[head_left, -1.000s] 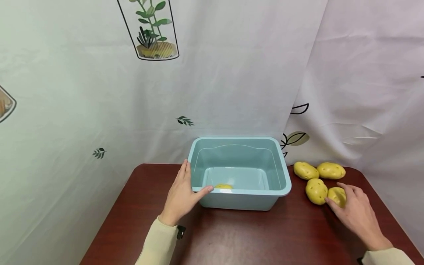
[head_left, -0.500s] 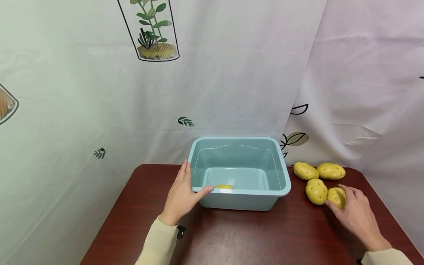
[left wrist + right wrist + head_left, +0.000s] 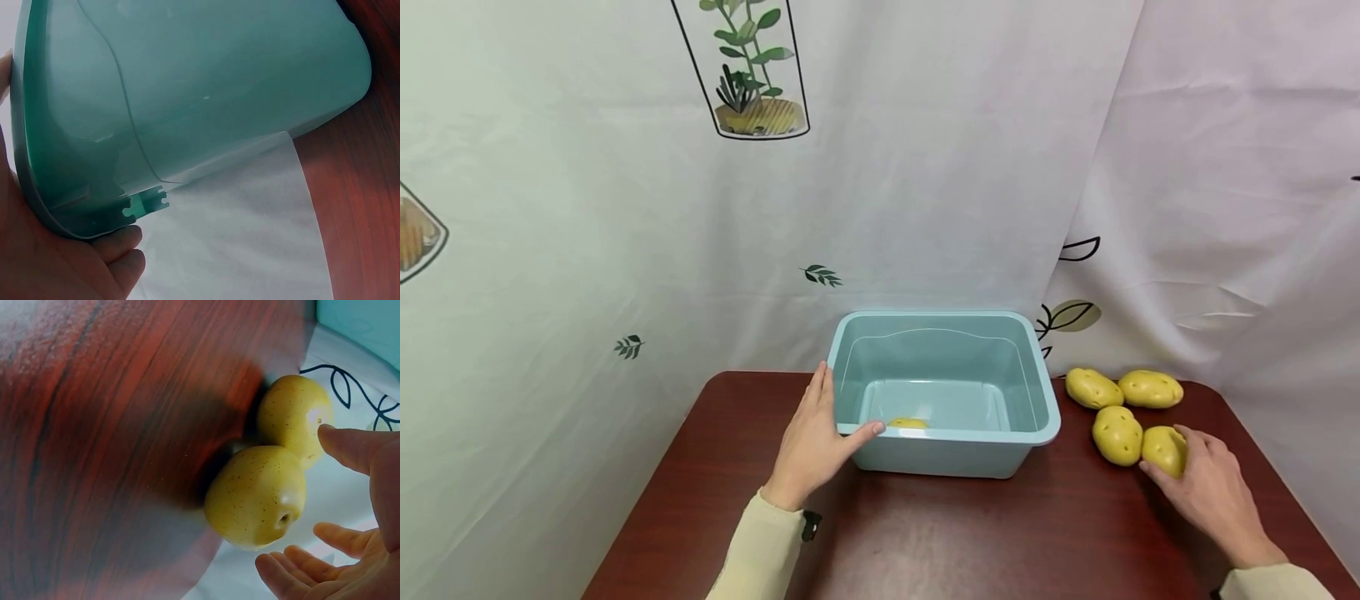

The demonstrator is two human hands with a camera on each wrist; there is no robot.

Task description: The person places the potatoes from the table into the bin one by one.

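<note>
A pale blue plastic basin [image 3: 947, 454] stands at the back of the table. My left hand [image 3: 808, 446] rests against its front left corner, thumb along the front rim and fingers straight up the left side. In the left wrist view, fingertips [image 3: 125, 247] show at the rim. Part of a yellow potato [image 3: 908, 422] shows inside the basin; its lower part is hidden by the front wall. To the right, my right hand [image 3: 1210, 487] is spread around a potato [image 3: 1163, 450], thumb and fingers on either side. In the right wrist view, the fingers look loose beside this potato [image 3: 256, 497].
Another potato [image 3: 1117, 435] lies just left of the one by my right hand. Two more, a left potato [image 3: 1093, 388] and a right potato [image 3: 1150, 389], lie behind. The dark red table [image 3: 955, 533] ends at a patterned cloth backdrop [image 3: 940, 208].
My right hand has shifted slightly right and down, and its fingers uncover more of the potato. The left hand and the basin stay in place.
</note>
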